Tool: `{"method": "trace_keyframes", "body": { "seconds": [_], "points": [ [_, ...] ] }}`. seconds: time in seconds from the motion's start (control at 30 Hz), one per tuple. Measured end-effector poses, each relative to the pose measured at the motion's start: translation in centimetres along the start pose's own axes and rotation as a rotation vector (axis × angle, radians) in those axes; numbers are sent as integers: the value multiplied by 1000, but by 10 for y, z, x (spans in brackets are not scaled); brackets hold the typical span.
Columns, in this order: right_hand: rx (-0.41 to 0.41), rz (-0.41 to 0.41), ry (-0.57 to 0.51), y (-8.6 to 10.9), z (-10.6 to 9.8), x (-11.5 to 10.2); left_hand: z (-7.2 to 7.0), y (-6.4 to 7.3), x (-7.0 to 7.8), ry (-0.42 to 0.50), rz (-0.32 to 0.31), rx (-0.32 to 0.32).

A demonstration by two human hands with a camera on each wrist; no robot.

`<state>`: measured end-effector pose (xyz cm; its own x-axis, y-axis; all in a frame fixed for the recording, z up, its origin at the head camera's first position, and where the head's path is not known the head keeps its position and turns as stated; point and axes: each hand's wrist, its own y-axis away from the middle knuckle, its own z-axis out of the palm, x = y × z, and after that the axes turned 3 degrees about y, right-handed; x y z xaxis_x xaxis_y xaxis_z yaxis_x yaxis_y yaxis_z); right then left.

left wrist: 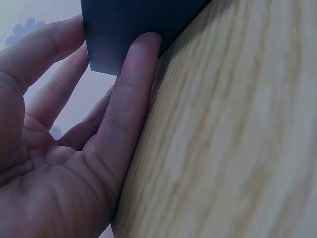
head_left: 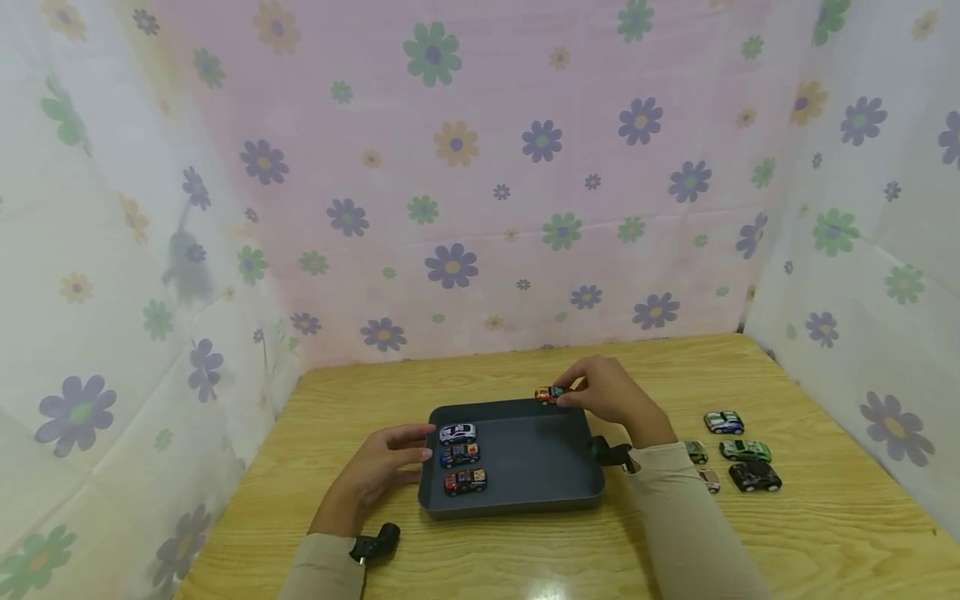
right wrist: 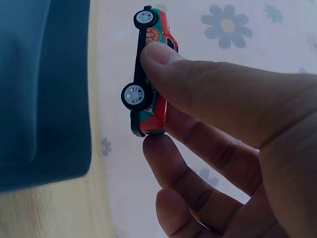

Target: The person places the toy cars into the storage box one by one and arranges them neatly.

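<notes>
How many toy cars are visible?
9: white car, blue car and red car in the tray; another car in the right hand; five cars on the table to its right, two partly behind the sleeve, which may hide more.

- Table (head_left: 337, 400): yellowish wood-grain top, patch of glare at the near side.
- Dark grey tray (head_left: 517, 505) sits on it, near the middle.
- Loose cluster right of tray: white-blue-green car (head_left: 723, 422) at back, bright green car (head_left: 746, 451), black car (head_left: 755, 477) in front.
- Tray side of those: greenish car (head_left: 697, 452), pale car (head_left: 710, 481), both partly hidden.
</notes>
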<state>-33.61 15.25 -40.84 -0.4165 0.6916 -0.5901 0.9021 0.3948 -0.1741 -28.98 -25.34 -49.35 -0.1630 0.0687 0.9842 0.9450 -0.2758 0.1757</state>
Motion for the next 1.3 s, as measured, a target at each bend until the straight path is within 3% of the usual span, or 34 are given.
{"method": "trace_keyframes", "body": {
  "seconds": [0.23, 0.5, 0.67, 1.3],
  "points": [
    [-29, -44, -5, -5, 13, -6, 1, 1, 1, 5, 0, 7],
    [-44, -4, 1, -7, 26, -11, 2, 0, -1, 15, -3, 5],
    [-60, -23, -3, -10, 33, -13, 1, 1, -1, 9, 1, 0],
    [-85, -8, 107, -19, 66, -29, -2, -1, -2, 18, 3, 0]
  ]
}}
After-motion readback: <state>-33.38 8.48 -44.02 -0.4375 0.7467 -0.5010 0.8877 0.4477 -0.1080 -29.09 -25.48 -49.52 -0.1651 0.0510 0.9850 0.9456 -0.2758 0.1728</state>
